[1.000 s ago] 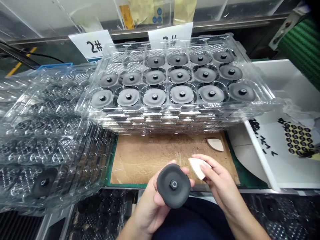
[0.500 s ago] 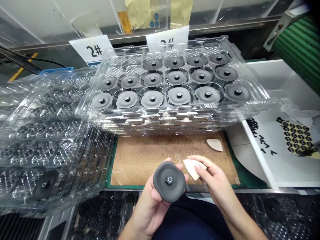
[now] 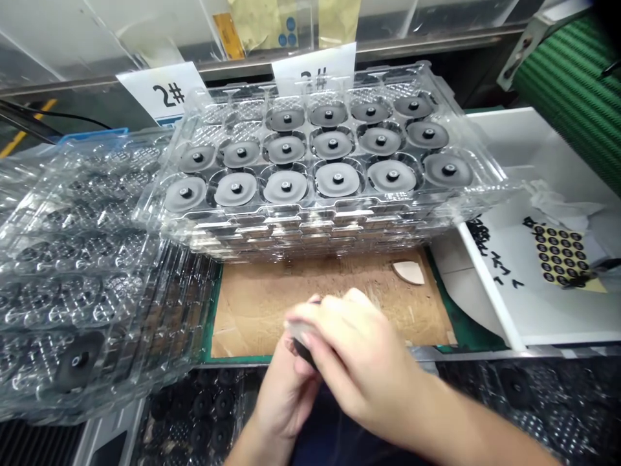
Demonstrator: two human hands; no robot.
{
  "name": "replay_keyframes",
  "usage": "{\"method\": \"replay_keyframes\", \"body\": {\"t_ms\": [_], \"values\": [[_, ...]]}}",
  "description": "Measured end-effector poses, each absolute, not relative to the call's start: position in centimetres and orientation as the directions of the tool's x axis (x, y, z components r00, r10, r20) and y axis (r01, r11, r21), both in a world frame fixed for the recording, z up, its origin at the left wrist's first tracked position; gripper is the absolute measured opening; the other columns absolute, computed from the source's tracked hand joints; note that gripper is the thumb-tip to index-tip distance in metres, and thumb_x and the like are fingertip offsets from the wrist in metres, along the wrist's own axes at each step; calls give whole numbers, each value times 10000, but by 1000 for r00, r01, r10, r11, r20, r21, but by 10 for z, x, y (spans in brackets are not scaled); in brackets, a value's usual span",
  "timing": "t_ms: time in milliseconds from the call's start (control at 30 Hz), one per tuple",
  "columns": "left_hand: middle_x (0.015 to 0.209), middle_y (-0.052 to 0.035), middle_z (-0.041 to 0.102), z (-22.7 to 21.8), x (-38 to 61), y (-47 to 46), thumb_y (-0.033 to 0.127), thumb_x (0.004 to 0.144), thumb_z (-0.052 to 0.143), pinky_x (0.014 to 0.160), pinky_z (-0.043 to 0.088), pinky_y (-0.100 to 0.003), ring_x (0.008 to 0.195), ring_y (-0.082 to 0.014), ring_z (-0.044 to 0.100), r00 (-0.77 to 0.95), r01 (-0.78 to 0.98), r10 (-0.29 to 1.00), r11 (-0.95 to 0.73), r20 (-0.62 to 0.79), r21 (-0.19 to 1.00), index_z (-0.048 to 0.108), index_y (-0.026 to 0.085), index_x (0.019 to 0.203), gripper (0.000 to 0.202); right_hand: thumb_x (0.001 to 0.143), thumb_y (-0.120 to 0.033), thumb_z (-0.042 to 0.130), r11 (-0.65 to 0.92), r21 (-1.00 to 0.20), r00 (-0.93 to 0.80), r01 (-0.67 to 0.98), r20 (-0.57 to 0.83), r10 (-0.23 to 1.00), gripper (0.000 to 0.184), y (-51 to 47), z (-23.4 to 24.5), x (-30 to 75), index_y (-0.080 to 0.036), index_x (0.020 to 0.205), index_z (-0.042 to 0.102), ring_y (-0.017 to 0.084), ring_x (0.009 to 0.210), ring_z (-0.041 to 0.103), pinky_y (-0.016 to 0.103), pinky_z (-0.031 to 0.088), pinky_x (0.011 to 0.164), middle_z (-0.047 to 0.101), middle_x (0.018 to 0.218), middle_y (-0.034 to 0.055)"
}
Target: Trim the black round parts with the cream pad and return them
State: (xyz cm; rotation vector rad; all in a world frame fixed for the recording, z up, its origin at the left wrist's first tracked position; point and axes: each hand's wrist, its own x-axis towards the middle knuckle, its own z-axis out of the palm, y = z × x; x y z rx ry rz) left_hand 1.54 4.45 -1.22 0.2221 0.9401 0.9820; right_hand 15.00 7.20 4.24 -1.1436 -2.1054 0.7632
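My left hand (image 3: 284, 398) is wrapped round a dark grey, dish-shaped disc (image 3: 305, 353), which is now tilted and mostly hidden. Over it lies my right hand (image 3: 363, 359), slightly blurred, pinching a pale wedge-shaped pad (image 3: 297, 328) against the disc's rim or face; I cannot tell which. A second pale wedge (image 3: 409, 272) rests on the brown cardboard sheet (image 3: 252, 310) beyond my hands. Behind the cardboard, a clear plastic tray (image 3: 310, 217) tops a stack and holds rows of similar dark discs with small central stubs.
More clear trays (image 3: 97, 278) are stacked at the left, one pocket holding a dark disc (image 3: 80, 359). At the right, a white bin (image 3: 538, 323) contains small black pieces and a sheet of round labels (image 3: 560, 255). A green ribbed belt (image 3: 567, 84) is at the upper right.
My right hand has moved left with the pale wedge, from beside the disc onto it. The disc has tipped from face-up to edge-on. The view has shifted slightly.
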Motion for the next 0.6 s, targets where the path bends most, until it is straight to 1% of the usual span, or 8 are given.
{"method": "replay_keyframes", "body": {"t_ms": [67,167,267,367,433,500,533,600], "values": [[1099,-58,700,-10,15,45,392,527,834,963,453,-340,1064,-267,610,255,-618,792,575,-555,536,652,267,1128,640,922,-144,350,481,-723,-403,496,298,865,272,71,43,151,-107,1060,581,191,765,581,329,392,692,673,872,87],[1111,-29,701,-5,12,48,365,513,843,943,448,-283,1052,-226,614,292,-645,800,570,-524,509,684,294,1059,573,907,-122,404,415,-778,-469,472,177,865,213,62,49,163,-168,1020,580,148,751,578,291,397,703,677,887,20],[1079,-14,709,2,13,53,349,510,848,852,480,-242,973,-191,637,351,-661,806,574,-476,484,689,294,1037,553,894,-107,430,349,-698,-376,625,122,918,218,53,55,174,-173,1045,571,147,720,553,294,378,685,660,866,12],[994,-34,717,9,17,58,389,525,832,826,498,-297,905,-216,645,461,-617,783,621,-418,483,667,258,1086,600,921,-128,374,414,-531,-314,739,273,909,274,60,60,174,-134,1069,605,167,635,481,322,328,610,616,747,40],[991,-47,708,12,17,60,445,519,818,863,484,-336,925,-241,634,477,-594,781,625,-404,507,649,231,1120,660,952,-176,349,535,-496,-389,685,372,843,312,73,60,173,-167,988,659,161,602,446,316,308,580,596,695,33],[995,-42,706,13,15,60,471,513,811,858,484,-325,929,-238,633,468,-587,784,620,-407,520,664,223,1088,644,959,-195,365,621,-576,-489,532,390,780,314,88,58,175,-206,938,678,150,642,478,300,347,604,616,736,22],[1008,-38,708,12,13,60,477,508,812,832,495,-312,910,-230,643,473,-592,778,628,-413,505,674,229,1067,627,953,-182,383,616,-633,-508,470,376,775,294,94,55,178,-214,956,675,145,684,507,290,374,632,628,776,20],[1082,-53,700,10,8,58,480,494,817,766,518,-291,878,-226,667,495,-605,756,654,-429,454,679,242,1060,628,932,-147,422,498,-745,-430,444,310,848,264,101,45,185,-217,1031,656,136,770,550,271,415,692,640,849,22]]}}
